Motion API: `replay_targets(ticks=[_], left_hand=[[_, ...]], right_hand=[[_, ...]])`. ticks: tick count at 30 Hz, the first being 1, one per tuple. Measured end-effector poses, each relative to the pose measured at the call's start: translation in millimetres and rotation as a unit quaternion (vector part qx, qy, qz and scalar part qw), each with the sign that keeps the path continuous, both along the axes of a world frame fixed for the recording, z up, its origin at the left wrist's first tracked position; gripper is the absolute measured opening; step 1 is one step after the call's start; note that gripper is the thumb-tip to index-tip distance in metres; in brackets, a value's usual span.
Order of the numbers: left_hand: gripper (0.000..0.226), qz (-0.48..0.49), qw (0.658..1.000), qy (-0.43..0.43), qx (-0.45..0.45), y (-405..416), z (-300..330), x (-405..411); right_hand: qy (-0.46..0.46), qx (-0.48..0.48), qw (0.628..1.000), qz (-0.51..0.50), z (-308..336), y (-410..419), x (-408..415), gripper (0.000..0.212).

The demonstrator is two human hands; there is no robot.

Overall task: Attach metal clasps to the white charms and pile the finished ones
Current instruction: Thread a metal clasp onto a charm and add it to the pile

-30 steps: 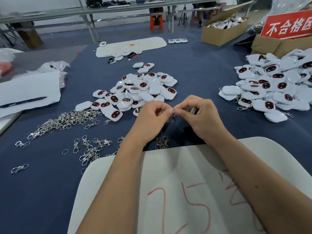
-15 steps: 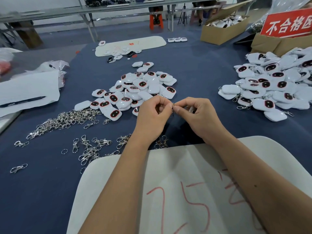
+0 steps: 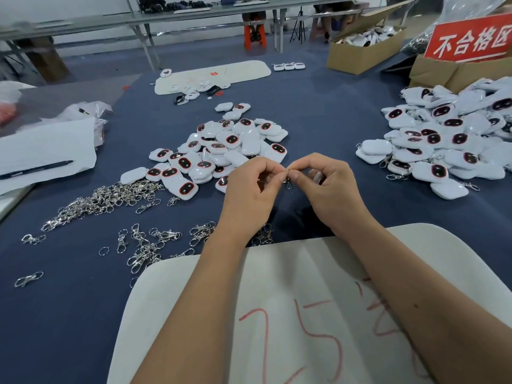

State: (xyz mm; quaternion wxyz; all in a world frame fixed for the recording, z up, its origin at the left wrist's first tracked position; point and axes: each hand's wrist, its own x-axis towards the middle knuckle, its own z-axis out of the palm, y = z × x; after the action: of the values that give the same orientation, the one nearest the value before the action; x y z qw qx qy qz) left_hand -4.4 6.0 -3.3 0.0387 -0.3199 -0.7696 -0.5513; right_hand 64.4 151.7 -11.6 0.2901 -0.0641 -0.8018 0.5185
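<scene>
Clasp (image 3: 289,182) pinched between left hand (image 3: 250,189) and right hand (image 3: 329,189), mid-attach; charm hidden. Next: seat ring, drop on right pile (image 3: 443,139).

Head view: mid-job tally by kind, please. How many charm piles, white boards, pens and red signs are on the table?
Charm piles: 2, centre pile and right pile
White boards: 2, near board and far board
Pens: 1, pen
Red signs: 1, red sign
Total: 6
</scene>
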Motion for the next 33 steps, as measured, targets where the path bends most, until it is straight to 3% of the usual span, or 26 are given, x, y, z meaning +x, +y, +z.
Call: replay_targets(ticks=[6, 11, 15, 18, 28, 33], left_hand=[[0.011, 0.009, 0.999, 0.042, -0.017, 0.6, -3.7, -0.5], [0.011, 0.018, 0.998, 0.053, -0.034, -0.1, -5.5, -2.6], [0.012, 0.018, 0.998, 0.046, -0.041, 0.3, -6.6, -1.7], [0.012, 0.018, 0.997, 0.058, -0.037, 0.4, -5.2, -1.8], [0.010, 0.031, 0.996, 0.083, 0.002, 4.4, -2.8, 1.2], [0.010, 0.024, 0.997, 0.069, -0.018, 4.0, -4.2, 1.6]], right_hand=[[0.035, 0.097, 0.993, -0.049, 0.6, -1.9, 0.1, 0.016], [0.046, 0.247, 0.963, -0.101, 0.3, -5.3, -0.5, 0.016], [0.056, 0.303, 0.945, -0.108, -0.6, -5.0, -0.4, 0.016], [0.053, 0.276, 0.954, -0.101, -1.0, -5.0, -1.0, 0.015], [0.009, 0.046, 0.999, -0.008, 2.6, -0.1, 1.0, 0.010], [0.009, 0.112, 0.993, -0.027, 3.2, -0.6, 4.0, 0.011]])
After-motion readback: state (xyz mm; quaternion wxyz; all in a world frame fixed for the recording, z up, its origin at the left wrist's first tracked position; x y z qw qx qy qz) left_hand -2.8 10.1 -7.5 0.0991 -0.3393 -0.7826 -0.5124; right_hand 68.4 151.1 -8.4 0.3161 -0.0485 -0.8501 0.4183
